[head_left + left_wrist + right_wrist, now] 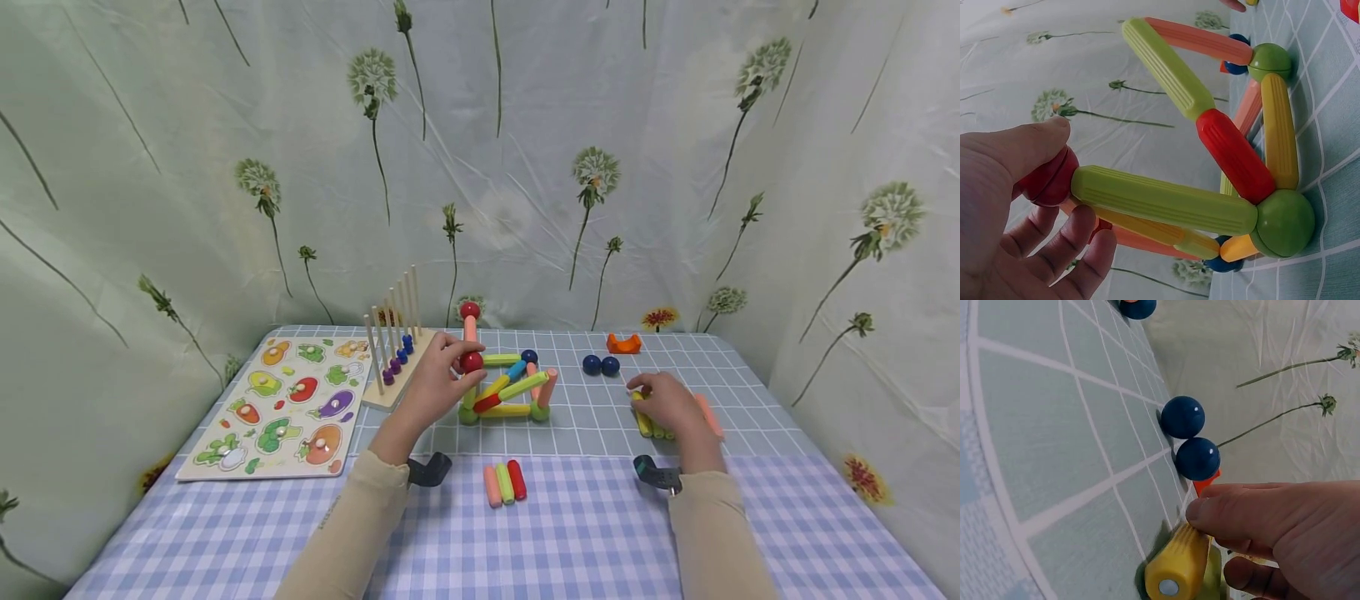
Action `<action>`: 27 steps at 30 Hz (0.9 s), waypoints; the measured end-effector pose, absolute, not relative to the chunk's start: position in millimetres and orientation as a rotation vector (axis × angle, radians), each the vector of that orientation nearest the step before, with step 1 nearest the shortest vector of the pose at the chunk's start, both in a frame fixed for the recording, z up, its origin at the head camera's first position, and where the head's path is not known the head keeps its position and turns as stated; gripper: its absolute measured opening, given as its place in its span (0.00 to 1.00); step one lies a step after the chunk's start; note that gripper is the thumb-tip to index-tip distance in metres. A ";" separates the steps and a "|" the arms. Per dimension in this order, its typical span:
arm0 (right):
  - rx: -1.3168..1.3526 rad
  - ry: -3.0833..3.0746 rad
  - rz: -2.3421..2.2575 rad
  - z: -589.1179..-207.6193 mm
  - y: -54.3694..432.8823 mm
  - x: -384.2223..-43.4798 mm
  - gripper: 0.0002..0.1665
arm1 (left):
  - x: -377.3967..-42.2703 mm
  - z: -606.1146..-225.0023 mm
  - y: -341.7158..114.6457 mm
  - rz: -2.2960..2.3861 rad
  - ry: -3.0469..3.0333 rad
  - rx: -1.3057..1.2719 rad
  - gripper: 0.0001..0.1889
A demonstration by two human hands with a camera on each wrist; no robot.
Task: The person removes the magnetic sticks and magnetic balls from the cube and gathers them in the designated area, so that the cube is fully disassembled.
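The left hand [438,379] pinches a red ball [472,362] between thumb and fingers, at the upper left of the stick frame [525,388]. On the frame, that ball meets the top of a light green stick [1166,200], whose lower end sits on a green ball [1285,223].

Well to the right of the frame, the right hand [667,404] is bent over a row of sticks lying on the bench [570,433]. Its thumb is at the end of a yellow stick [1179,565]; whether it grips that stick I cannot tell.

Two blue balls [592,365] lie right of the frame, with an orange piece [624,344] farther back. Three short sticks [506,483], pink, green and red, lie in front of the frame. Left of it stands a peg rack [378,397], and farther left lies a vegetable puzzle board [288,470].
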State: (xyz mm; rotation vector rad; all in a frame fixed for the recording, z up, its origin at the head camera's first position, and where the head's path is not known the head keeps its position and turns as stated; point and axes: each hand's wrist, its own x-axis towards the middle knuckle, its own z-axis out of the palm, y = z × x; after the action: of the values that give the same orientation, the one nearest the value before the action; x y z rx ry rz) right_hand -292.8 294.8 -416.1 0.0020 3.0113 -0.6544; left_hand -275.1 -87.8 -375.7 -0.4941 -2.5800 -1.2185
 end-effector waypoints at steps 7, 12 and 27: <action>-0.112 3.024 -0.760 -400.9 277.5 -290.2 0.22 | -275.2 -376.3 -88.3 -1.218 -2.578 -0.495 0.18; -0.324 2.999 -0.913 -391.3 250.2 -289.8 0.21 | -275.6 -377.4 -89.0 -1.210 -2.575 -0.499 0.18; -0.571 2.913 -1.057 -382.9 183.0 -277.2 0.21 | -277.1 -377.4 -89.4 -1.206 -2.571 -0.521 0.17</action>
State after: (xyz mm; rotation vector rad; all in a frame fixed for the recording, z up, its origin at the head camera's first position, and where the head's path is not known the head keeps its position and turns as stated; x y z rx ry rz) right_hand -277.2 183.0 -382.9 -0.5707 2.9135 -1.0570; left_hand -277.1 -89.4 -377.4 -0.5206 -2.5707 -1.2061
